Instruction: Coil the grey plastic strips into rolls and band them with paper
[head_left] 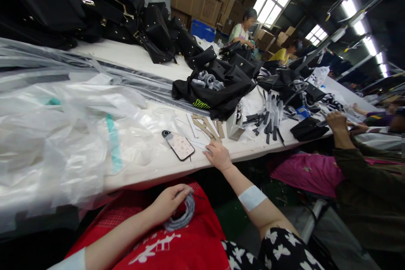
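Observation:
My left hand rests over my red apron, its fingers closed on a coiled strap. The coil is dark and looks greyish, as if wrapped in clear plastic. My right hand lies at the near edge of the white table, fingers curled down at the end of a thin pale strip. What exactly is between those fingers is hidden. Just left of it lies a phone in a pale patterned case. Brown and white card strips lie beyond the right hand.
Clear plastic bags cover the table's left part. Black bags line the back. More wrapped coils lie on a black cloth bag. Dark strap pieces are spread to the right, near a co-worker's hand.

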`<state>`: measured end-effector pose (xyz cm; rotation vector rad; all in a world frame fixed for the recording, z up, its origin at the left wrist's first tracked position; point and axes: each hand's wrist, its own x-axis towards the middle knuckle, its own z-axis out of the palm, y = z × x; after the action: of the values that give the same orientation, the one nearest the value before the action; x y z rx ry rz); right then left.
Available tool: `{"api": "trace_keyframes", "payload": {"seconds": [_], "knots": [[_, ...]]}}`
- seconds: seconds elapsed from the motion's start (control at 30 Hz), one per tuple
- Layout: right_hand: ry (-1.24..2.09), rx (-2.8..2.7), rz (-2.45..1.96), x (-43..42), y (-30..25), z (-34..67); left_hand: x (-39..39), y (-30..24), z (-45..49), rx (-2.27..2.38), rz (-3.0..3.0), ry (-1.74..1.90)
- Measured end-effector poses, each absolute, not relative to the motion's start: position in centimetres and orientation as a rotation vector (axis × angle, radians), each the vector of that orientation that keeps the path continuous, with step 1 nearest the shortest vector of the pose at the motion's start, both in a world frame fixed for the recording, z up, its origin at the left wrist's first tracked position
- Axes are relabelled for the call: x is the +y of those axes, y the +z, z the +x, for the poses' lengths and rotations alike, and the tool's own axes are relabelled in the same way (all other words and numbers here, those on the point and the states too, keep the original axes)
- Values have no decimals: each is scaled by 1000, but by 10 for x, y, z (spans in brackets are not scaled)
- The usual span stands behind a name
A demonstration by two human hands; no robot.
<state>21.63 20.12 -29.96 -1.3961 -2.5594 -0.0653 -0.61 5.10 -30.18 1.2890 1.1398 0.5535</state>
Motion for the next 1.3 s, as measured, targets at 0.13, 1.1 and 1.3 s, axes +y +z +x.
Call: {"api": "trace_keyframes", "payload": {"seconds": [0.13,1.1,1.3], "knots": [[20,-2485,-1473,199,-306,216,51,-303,-6,1140,1304,543],[118,-2517,-1477,198,-298,220,56,-308,-5,1141,1289,564],[35,-2498,-1521,199,-301,214,57,-307,-6,1132,1285,556]]}}
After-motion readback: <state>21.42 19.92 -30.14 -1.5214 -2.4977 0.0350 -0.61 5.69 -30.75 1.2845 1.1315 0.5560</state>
